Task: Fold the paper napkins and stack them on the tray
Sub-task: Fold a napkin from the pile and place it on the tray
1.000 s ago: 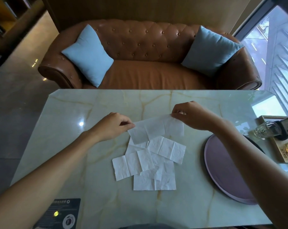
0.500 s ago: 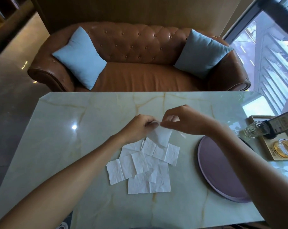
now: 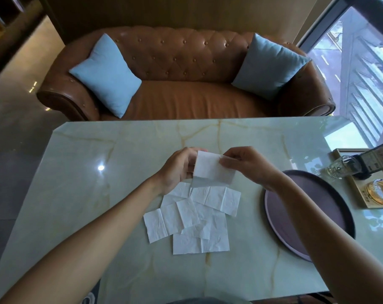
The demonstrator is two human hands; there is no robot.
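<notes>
I hold one folded white napkin [image 3: 210,170] in the air above the table. My left hand [image 3: 177,170] grips its left edge, and my right hand [image 3: 247,164] pinches its upper right corner. Below it, several unfolded white napkins [image 3: 195,218] lie overlapping in a loose pile on the marble table. The round purple tray [image 3: 296,229] sits to the right of the pile, partly hidden by my right forearm, with nothing visible on it.
A glass bottle [image 3: 348,165] lies beside a wooden tray [image 3: 361,200] holding a glass dish at the table's right edge. A brown leather sofa [image 3: 186,93] with two blue cushions stands beyond the table [image 3: 98,194]. A window runs along the right.
The napkin was stretched flat between my hands, then my hands came together and folded it. It is now lifted as a smaller folded piece between both hands.
</notes>
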